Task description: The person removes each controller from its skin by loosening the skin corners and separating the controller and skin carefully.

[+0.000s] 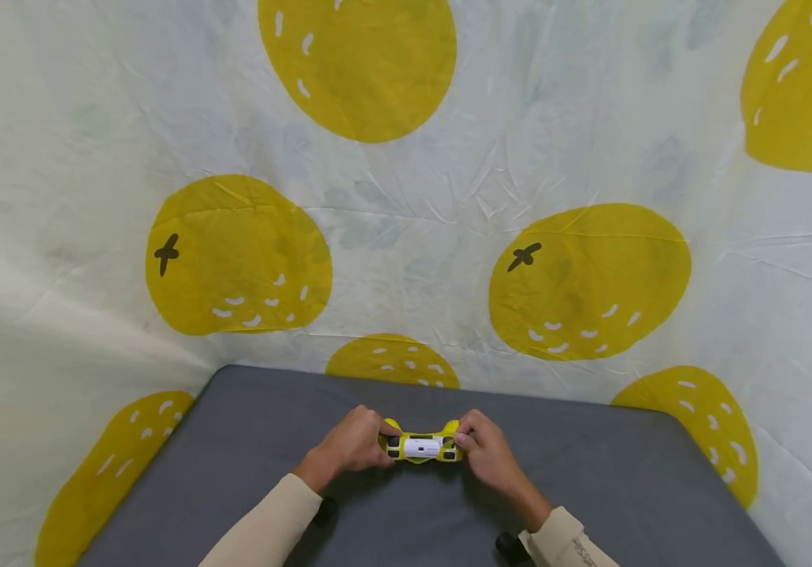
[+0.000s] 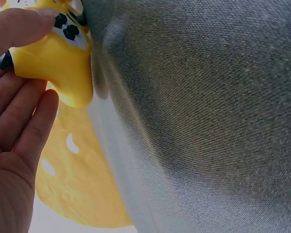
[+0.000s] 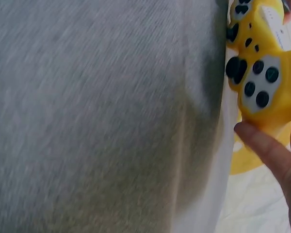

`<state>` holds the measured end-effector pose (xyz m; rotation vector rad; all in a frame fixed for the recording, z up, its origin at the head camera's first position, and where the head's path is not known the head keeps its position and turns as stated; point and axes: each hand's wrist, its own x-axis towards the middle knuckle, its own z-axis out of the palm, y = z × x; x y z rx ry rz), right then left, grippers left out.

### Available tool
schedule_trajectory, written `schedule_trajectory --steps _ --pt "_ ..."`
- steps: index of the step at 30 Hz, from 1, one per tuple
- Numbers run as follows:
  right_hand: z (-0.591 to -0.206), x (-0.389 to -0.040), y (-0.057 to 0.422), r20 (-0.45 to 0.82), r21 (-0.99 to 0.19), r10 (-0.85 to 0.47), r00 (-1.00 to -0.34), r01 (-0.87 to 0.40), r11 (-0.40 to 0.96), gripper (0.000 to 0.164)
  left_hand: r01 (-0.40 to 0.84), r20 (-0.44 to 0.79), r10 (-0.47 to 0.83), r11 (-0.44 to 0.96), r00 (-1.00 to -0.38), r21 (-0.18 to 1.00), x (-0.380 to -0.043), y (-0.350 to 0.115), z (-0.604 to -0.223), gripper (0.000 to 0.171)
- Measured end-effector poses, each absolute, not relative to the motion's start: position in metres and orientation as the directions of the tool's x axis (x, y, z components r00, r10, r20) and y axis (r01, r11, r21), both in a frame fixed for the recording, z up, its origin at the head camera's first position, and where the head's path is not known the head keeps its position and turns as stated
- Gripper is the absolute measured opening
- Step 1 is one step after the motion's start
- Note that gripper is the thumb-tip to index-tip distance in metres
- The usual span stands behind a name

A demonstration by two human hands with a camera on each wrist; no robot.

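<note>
A yellow game controller (image 1: 422,447) is between my two hands at the far part of the grey surface, with a white label across its middle in the head view. My left hand (image 1: 356,442) grips one end. In the left wrist view the thumb lies over dark buttons on a white patch, and the fingers are behind the yellow handle (image 2: 70,73). The other end is held by my right hand (image 1: 488,450). In the right wrist view, round dark buttons and a black thumbstick (image 3: 236,69) show, and a fingertip (image 3: 247,133) touches near the handle.
The dark grey padded surface (image 1: 406,520) extends under both forearms. Behind and beside it hangs a white sheet (image 1: 406,276) printed with yellow fruit shapes. Dark round objects, partly hidden, show by each cuff.
</note>
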<state>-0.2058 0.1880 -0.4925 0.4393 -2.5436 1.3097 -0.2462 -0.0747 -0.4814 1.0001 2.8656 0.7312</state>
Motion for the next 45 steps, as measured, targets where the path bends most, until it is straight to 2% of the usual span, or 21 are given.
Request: schedule_trajectory --steps 4,10,13,16,21,24,28,33,45 --pt "-0.495 -0.207 0.195 0.416 -0.703 -0.2 -0.887 -0.453 0.548 0.026 0.578 0.142 0.586 0.676 -0.798 0.456 -0.246 -0.077 -0.481 0.038" --pt "-0.5 -0.209 0.203 0.52 -0.583 -0.343 -0.782 -0.619 0.526 0.025 0.556 0.14 0.567 0.677 -0.812 0.483 -0.245 -0.082 -0.48 0.038" --pt "-0.502 -0.209 0.204 0.531 -0.56 -0.377 -0.759 -0.649 0.515 0.025 0.552 0.137 0.566 0.675 -0.813 0.489 -0.243 -0.084 -0.479 0.039" --pt "-0.498 -0.207 0.204 0.492 -0.631 -0.328 -0.806 -0.59 0.503 0.026 0.545 0.127 0.563 0.679 -0.817 0.492 -0.242 -0.086 -0.479 0.039" --pt "-0.484 -0.2 0.195 0.241 -0.788 -0.161 -0.957 -0.289 0.543 0.017 0.565 0.137 0.579 0.67 -0.804 0.481 -0.24 -0.086 -0.478 0.038" --pt "-0.48 -0.198 0.181 0.131 -0.763 -0.098 -0.986 -0.164 0.625 0.027 0.584 0.157 0.587 0.667 -0.794 0.463 -0.239 -0.084 -0.477 0.037" --pt "-0.485 -0.196 0.166 0.088 -0.703 -0.049 -0.995 -0.097 0.705 0.044 0.589 0.158 0.586 0.681 -0.794 0.434 -0.238 -0.083 -0.477 0.036" --pt "-0.492 -0.194 0.167 0.091 -0.69 -0.089 -0.992 -0.127 0.713 0.04 0.608 0.146 0.606 0.689 -0.782 0.394 -0.238 -0.077 -0.475 0.036" --pt "-0.492 -0.192 0.194 0.208 -0.64 -0.361 -0.909 -0.405 0.653 0.016 0.618 0.151 0.61 0.699 -0.778 0.36 -0.24 -0.064 -0.476 0.039"
